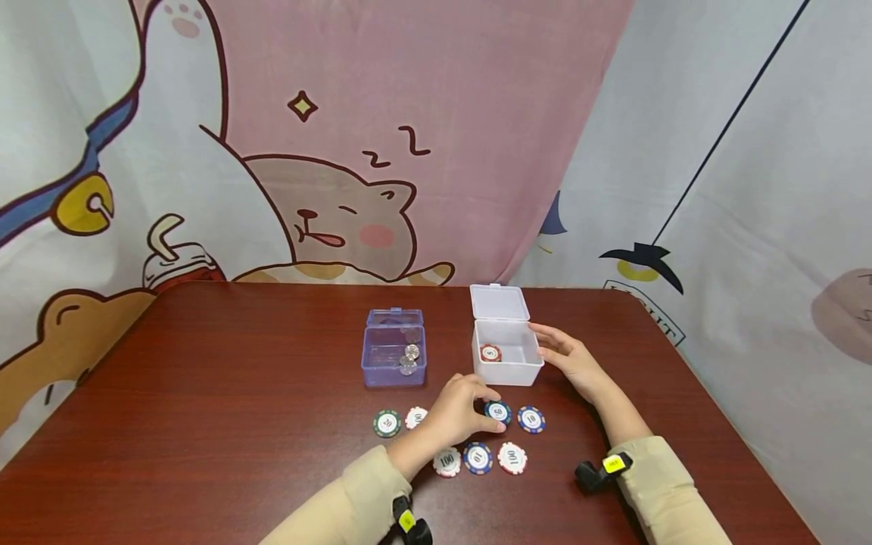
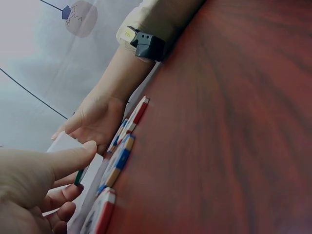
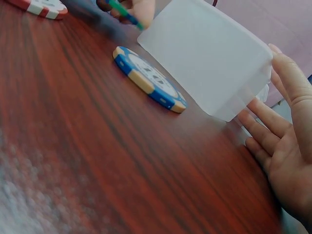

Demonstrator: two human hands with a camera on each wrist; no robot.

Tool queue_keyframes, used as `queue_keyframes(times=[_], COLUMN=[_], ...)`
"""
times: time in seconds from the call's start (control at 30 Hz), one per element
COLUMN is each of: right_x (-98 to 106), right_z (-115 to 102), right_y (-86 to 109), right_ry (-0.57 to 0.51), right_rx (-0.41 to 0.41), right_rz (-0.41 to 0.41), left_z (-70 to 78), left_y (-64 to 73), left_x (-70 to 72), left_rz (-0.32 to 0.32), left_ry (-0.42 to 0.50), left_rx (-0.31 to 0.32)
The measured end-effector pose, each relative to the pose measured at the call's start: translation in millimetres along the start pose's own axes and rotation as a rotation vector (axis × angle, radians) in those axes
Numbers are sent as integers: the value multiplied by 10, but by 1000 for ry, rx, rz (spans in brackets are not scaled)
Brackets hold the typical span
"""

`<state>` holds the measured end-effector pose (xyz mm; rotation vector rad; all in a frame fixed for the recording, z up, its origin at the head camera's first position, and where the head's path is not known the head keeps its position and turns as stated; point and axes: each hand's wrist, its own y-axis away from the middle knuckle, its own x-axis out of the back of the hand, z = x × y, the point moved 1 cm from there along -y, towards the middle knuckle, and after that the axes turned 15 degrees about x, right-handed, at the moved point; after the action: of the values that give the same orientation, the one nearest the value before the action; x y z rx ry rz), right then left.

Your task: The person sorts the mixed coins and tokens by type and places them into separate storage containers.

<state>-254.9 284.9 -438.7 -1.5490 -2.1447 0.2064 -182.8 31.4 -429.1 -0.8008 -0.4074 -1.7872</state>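
Note:
In the head view my left hand (image 1: 458, 415) pinches a dark blue and green poker chip (image 1: 498, 412) between thumb and fingers, tilted just in front of the white box (image 1: 508, 372). The right wrist view catches that chip (image 3: 126, 13) edge-on. My right hand (image 1: 571, 362) rests against the box's right side, its fingers (image 3: 265, 122) fairly straight along the wall. The box's lid (image 1: 499, 303) stands raised at the back, and a red and white chip (image 1: 490, 353) lies inside at the left.
A blue-purple box (image 1: 393, 376), lid up, holds several silver coins (image 1: 412, 352) left of the white one. On the brown table lie a green chip (image 1: 387, 424), blue chips (image 1: 531, 419) and red-and-white chips (image 1: 512, 458). A patterned cloth (image 1: 477, 136) hangs behind.

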Motion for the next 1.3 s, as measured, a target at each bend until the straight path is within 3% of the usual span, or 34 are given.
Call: queue_keyframes(times=[0.67, 1.1, 1.3], right_x=[6, 11, 15], right_z=[11, 32, 30], right_y=[4, -5, -6], right_ry=[1, 4, 17], right_rx=[1, -11, -17], right_rz=[2, 5, 5], left_z=[127, 169, 180], left_y=[-55, -188, -284], left_x=[278, 402, 418], left_rz=[48, 135, 147], left_ry=[87, 116, 120], left_rx=[-15, -24, -18])
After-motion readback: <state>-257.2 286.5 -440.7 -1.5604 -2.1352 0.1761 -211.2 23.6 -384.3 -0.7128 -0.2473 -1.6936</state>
